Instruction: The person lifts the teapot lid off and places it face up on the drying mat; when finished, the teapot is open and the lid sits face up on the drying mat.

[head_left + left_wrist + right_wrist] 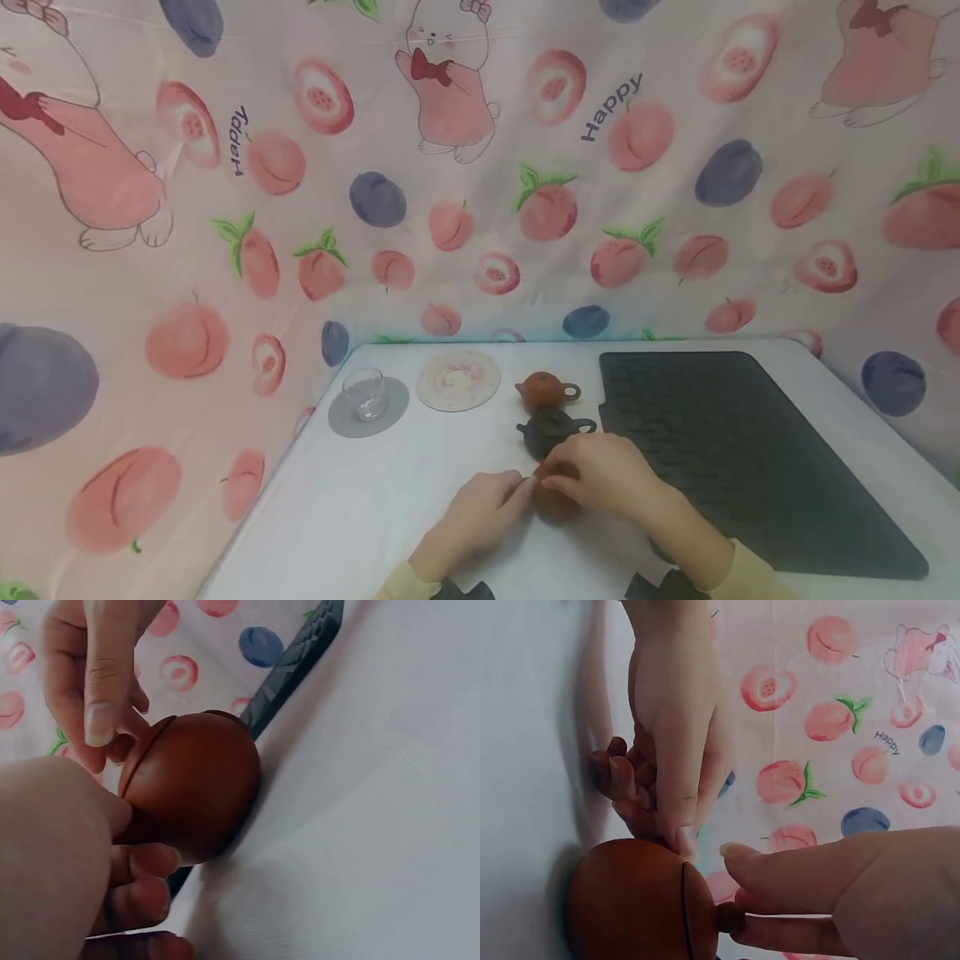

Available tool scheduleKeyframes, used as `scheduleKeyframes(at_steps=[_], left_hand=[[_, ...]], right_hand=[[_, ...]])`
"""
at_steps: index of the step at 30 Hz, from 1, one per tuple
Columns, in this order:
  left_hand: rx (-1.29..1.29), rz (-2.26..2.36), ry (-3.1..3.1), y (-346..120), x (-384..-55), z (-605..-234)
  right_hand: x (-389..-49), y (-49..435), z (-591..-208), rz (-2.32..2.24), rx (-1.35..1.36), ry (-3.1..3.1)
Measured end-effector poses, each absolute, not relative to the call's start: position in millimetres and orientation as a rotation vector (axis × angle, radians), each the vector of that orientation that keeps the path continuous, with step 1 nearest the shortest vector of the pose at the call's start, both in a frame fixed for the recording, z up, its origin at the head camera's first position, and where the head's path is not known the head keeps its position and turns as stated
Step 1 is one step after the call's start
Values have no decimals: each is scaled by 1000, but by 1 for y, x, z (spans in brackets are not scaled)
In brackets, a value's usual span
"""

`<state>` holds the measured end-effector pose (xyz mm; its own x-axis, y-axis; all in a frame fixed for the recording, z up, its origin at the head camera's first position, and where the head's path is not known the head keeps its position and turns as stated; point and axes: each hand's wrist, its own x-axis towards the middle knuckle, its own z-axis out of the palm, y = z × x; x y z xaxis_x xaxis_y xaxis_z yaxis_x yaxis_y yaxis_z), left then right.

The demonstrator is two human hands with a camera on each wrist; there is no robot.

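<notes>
A reddish-brown clay teapot stands on the white table, nearest of three teapots in a line. My left hand pinches it at its left side, where the spout is hidden between thumb and fingers. From above, my right hand reaches over the lid. Its fingertips close around the lid's small round knob, and the thumb lies just above the knob in the right wrist view. The lid sits on the pot, its seam a thin dark line.
Behind stand a black teapot and an orange-brown teapot. A dark slatted tray fills the right side. At the back left are a clear glass on a grey coaster and a round patterned mat. Fruit-print cloth hangs behind.
</notes>
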<state>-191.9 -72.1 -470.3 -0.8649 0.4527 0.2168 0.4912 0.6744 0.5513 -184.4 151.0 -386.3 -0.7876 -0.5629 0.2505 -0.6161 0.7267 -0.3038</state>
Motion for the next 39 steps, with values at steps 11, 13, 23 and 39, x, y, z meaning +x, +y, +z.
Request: scheduleKeyframes(at_steps=[11,13,23,39], left_hand=[[-677,-912,-2804,-64,-190,-475],[-679,-914,-2803,-64,-191,-475],[-684,-920,-2800,-65,-193,-475],[-662,-1006,-2810,-65,-196,-476]], right_hand=[[-189,160,-392,514,916,-2788],[-190,160,-393,510,905,-2785],[-194,160,-396,515,904,-2778],[-202,165,-397,612,839,-2816]])
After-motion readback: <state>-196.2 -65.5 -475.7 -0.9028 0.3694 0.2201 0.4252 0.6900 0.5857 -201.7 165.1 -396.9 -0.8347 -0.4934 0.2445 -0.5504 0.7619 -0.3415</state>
